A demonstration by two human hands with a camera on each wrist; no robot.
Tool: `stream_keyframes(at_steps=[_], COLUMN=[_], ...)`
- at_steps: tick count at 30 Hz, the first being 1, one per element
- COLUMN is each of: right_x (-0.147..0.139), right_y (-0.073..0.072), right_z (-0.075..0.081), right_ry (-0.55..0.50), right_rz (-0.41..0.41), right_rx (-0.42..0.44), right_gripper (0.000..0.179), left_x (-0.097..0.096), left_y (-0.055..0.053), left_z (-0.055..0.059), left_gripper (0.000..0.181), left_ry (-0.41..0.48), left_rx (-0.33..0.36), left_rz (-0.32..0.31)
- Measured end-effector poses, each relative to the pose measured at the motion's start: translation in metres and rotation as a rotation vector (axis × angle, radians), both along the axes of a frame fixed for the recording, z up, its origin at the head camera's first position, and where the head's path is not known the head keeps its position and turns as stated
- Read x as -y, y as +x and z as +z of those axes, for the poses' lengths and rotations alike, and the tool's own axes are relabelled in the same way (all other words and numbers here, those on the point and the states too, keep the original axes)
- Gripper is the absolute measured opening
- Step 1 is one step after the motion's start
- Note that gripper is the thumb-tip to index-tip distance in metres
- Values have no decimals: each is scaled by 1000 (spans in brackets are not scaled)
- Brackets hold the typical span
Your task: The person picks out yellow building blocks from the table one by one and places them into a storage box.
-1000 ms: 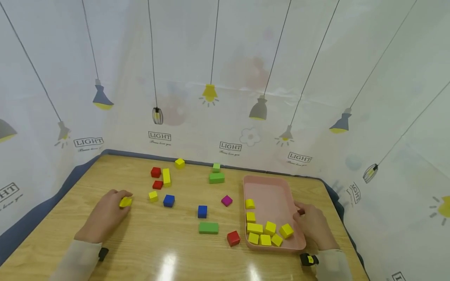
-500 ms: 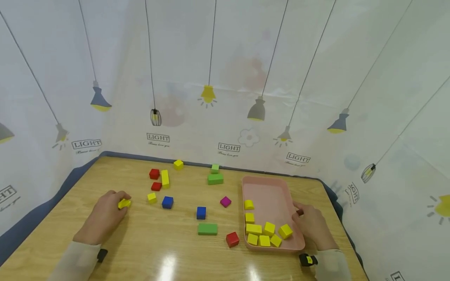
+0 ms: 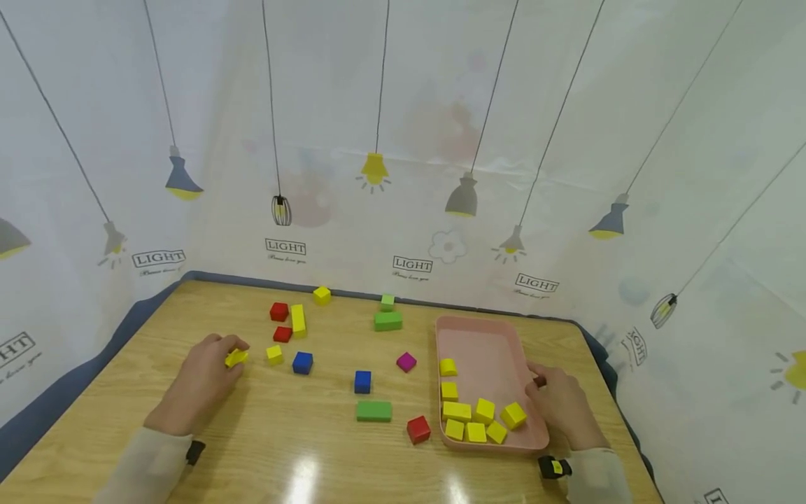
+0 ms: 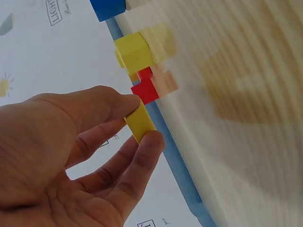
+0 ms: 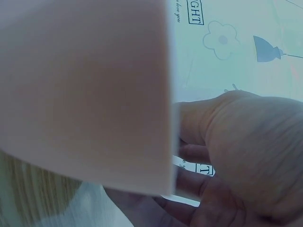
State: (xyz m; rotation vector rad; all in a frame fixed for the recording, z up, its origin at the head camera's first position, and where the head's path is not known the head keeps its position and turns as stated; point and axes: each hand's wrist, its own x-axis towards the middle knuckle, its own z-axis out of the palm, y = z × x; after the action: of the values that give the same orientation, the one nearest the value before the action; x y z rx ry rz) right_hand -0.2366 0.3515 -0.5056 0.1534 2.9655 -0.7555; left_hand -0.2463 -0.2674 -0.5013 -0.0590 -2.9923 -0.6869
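My left hand (image 3: 200,381) pinches a small yellow block (image 4: 140,122) between the thumb and a fingertip, at the left of the table. Just right of this hand lies a yellow cube (image 3: 274,355), with a blue cube (image 3: 303,362) beyond it. My right hand (image 3: 562,404) grips the right side of a pink tray (image 3: 481,339). Seen from the right wrist, the tray's wall (image 5: 94,94) hides part of those fingers. Several yellow blocks (image 3: 456,411) lie in the tray, along its left side and near end.
Two red blocks (image 3: 280,312), a long yellow block (image 3: 299,320) and another yellow cube (image 3: 322,295) lie toward the back left. Green blocks (image 3: 387,321), a blue cube (image 3: 362,381), a magenta block (image 3: 406,361) and a red cube (image 3: 418,429) are left of the tray.
My left hand has moved a little to the right with the yellow block. The right hand stays on the tray, and the loose blocks keep their places on the table.
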Motion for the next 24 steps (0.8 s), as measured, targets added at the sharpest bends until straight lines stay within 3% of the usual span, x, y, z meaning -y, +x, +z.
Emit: stream_keyframes(at_steps=[13,24], right_x=[1,2], right_y=[0,3], right_z=[2,1], right_ry=[-12,-15], right_rz=[-20,-15], right_rx=[24,18], right_gripper=[60,60], left_x=[-36,-67], left_y=[-4,-10], left_z=[11,13], left_gripper=[30,28], left_ry=[34,29], left_rx=[-29,-101], left_rz=[-70,-162])
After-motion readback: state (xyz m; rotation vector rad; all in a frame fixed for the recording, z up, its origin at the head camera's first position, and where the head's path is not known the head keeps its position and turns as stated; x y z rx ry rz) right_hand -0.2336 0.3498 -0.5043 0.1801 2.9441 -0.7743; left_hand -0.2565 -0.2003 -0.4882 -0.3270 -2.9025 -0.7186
